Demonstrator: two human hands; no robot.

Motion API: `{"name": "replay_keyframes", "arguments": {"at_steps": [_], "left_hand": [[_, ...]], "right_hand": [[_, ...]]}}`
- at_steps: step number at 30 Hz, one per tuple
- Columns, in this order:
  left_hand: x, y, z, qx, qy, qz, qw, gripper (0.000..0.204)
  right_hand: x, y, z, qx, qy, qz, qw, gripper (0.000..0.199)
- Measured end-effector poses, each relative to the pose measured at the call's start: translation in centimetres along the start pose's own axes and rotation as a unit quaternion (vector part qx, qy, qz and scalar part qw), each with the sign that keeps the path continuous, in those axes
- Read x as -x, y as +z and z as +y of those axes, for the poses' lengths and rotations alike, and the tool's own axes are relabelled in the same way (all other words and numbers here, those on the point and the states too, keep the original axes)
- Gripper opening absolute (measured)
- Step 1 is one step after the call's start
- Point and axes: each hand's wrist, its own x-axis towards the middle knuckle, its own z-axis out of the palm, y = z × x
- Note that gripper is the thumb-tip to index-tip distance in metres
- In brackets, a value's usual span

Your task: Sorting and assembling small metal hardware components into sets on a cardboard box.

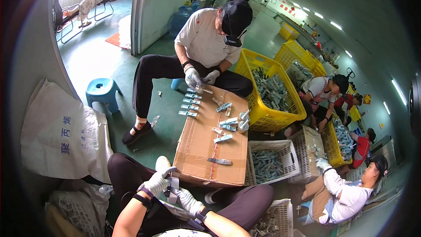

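My left hand (156, 183), in a striped white glove, is closed on a small white-and-grey piece (173, 189) above my lap. From the other side, my gloved right hand (188, 201) also grips the piece; its exact kind is not clear. Just beyond my hands stands a brown cardboard box (193, 149). On its top lie several light-blue clip-like parts, among them a blue part (223, 138) on the near side. A flat dark blade-like tool (219, 161) rests near the front edge. Pale conical parts (244, 122) stand at the right edge.
Opposite me a gloved co-worker (208, 39) handles a part over the box beside a row of blue clips (188, 107). Yellow crates (280, 116) and a white basket (289, 160) of parts stand right. A blue stool (103, 91) and white sack (66, 136) are left.
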Motion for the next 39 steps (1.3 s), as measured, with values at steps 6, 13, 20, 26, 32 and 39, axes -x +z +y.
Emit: {"name": "replay_keyframes", "arguments": {"at_steps": [6,13,20,26,32,39], "left_hand": [[-1.2,-0.2,-2.6,0.027,0.051,-0.011,0.998,0.059],[-0.5,0.1,-1.2,-0.010,0.207,0.075,0.975,0.057],[0.5,-0.9,-0.4,-0.027,0.218,0.090,0.971,0.059],[-0.5,-0.4,-2.3,-0.024,0.147,-0.060,0.987,0.068],[-1.8,-0.4,-9.4,-0.007,0.194,-0.141,0.971,0.070],[-0.7,-1.3,-2.4,0.160,-0.056,-0.233,0.958,0.074]], "right_hand": [[0.1,0.7,-0.6,-0.072,0.005,-0.030,0.997,0.031],[-0.1,0.2,-0.8,-0.407,0.150,-0.161,0.886,0.033],[-0.1,1.7,-0.6,-0.159,0.081,-0.007,0.984,0.028],[-1.5,-1.3,0.5,-0.350,0.137,-0.087,0.923,0.030],[1.6,5.1,-1.8,-0.258,0.139,-0.073,0.953,0.029],[1.1,3.4,-1.6,-0.246,0.138,-0.078,0.956,0.020]]}}
